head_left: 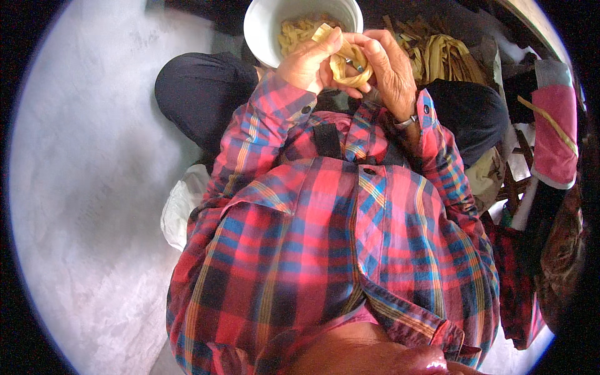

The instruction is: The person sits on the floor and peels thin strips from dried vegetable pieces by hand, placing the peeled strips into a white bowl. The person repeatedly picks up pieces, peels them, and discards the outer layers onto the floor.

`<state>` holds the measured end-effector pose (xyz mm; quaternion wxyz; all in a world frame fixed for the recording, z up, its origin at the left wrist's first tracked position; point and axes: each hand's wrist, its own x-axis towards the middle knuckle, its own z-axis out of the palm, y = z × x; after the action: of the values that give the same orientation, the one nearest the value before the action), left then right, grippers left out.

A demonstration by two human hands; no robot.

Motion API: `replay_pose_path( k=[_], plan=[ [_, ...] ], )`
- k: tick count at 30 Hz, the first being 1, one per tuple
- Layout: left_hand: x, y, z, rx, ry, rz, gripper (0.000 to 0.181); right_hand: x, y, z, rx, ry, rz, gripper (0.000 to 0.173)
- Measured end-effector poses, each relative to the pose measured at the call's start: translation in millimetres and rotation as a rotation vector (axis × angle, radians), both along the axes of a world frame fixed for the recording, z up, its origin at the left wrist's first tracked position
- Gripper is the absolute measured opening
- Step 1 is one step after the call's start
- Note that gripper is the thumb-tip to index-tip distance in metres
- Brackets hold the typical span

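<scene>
A pale yellow strip, apparently a dried leaf or husk, is curled into a loop between my two hands. My left hand pinches it under the thumb, and one flat end sticks up past the thumb tip. On the other side, my right hand has thumb and fingers bent around the loop's edge. Some fingertips are hidden behind the strip. Just beyond my hands stands a white bucket, with yellow curled pieces inside. Part of its near rim is covered by my left hand.
A bundle of long yellow dried strips lies beyond my right knee. Farther right, a loose strip rests across a pink cloth. A white plastic bag sits at my left side on the grey floor.
</scene>
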<state>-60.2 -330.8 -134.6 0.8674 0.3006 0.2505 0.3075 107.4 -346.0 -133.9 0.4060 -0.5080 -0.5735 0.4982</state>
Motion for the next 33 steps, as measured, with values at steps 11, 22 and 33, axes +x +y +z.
replay_pose_path(
  k=[11,22,33],
  plan=[
    [-20.5,13.4,7.8,-0.109,-0.160,0.226,0.043,36.0,-19.5,-1.9,-0.065,-0.019,0.029,0.024],
    [-8.1,12.9,6.3,-0.054,0.434,0.201,0.040,26.8,-17.1,-17.2,-0.039,-0.193,0.139,0.019],
    [-8.0,22.3,19.3,-0.012,0.350,0.314,0.015,1.9,-1.7,1.5,-0.244,0.111,0.307,0.028]
  ],
)
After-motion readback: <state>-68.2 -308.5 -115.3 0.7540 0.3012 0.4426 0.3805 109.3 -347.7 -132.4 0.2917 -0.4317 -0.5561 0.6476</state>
